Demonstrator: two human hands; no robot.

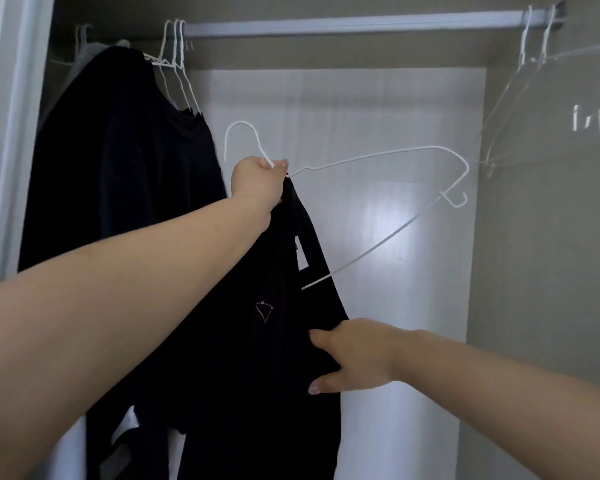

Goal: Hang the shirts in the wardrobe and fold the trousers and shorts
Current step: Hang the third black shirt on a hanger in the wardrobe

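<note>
The left hand [257,178] is raised and closed around the neck of a white wire hanger [378,161], just below its hook, and appears to trap a bunch of the black shirt [257,341] in the same grip. The shirt hangs straight down from that hand, gathered to one side. Only the hanger's near shoulder seems to be inside the cloth; the far shoulder and most of the lower bar stand bare to the right of the hand.

The right hand [350,358], lower and to the right, has its fingers curled into the shirt's edge with the thumb below, holding a fold of fabric. How firm that hold is cannot be judged, since the fingertips are buried in dark cloth.

The rail [343,24] runs above the left hand, not yet reached by the hook. Dark garments [118,168] on white hangers hang just left of that hand; empty hangers [534,98] hang well off to the right.

Risks noted:
- The shirt is seated on one shoulder only. If either hand lets go now, it is likely to slide off and drop.
- Pulling the fabric with the right hand could tilt or twist the light wire frame in the left hand.
- The hook may snag the neighbouring hangers when lifted to the rail.
</note>
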